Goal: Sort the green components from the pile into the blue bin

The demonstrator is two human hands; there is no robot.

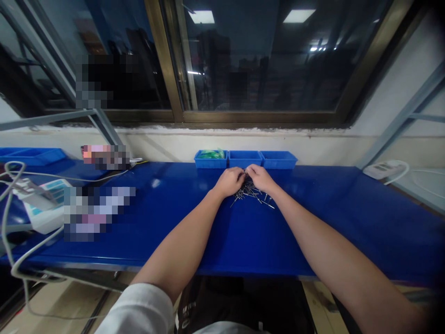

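A loose pile of thin metal pins [248, 189], some with a thicker end like blind rivets, lies on the blue table [257, 246]. My left hand [230, 181] is closed at the pile's far left side, its thumb and fingers pressed together. Right beside it my right hand [257, 176] is closed too, fingertips pinched and almost touching the left ones. Something small shows between the two hands, too small to name. Several pins stick out below the hands towards me.
Three blue bins stand along the wall: the left bin [210, 162] holds a green plastic bag, beside a middle bin [245, 158] and a right bin [278, 160]. A white device with cables [48, 204] sits at the left; another white device [382, 169] lies far right.
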